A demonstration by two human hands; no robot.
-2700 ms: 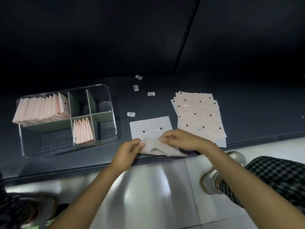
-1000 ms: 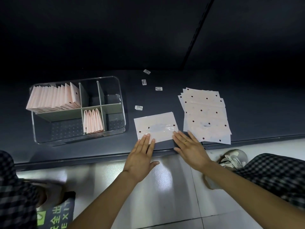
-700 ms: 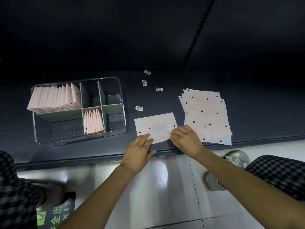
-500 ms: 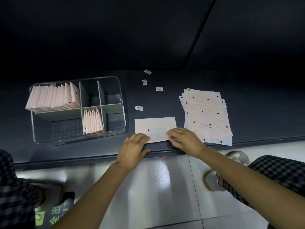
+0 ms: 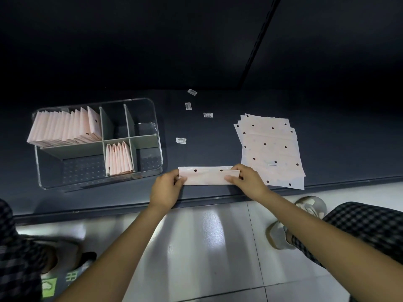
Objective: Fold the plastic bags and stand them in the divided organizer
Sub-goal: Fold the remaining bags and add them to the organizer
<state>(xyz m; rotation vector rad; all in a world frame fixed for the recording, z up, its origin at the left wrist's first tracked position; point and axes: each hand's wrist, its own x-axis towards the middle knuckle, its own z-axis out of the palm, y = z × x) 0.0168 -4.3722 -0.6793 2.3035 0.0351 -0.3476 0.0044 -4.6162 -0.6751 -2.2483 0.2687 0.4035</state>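
Observation:
A pale pink dotted plastic bag lies folded into a long narrow strip near the front edge of the dark table. My left hand pinches its left end and my right hand pinches its right end. To the right lies a stack of flat unfolded bags. At the left stands the clear divided organizer. Many folded bags stand in its back left compartment, and several more folded bags stand in a front middle one.
Several small white barcode stickers lie scattered on the table between the organizer and the stack. The table's front edge runs just below my hands. Below it are a glossy tiled floor, checked trouser legs and sandals.
The bag lay as a wider rectangle under my flat hands. Both hands have since folded its near edge over, and it is now a narrow strip pinched at both ends.

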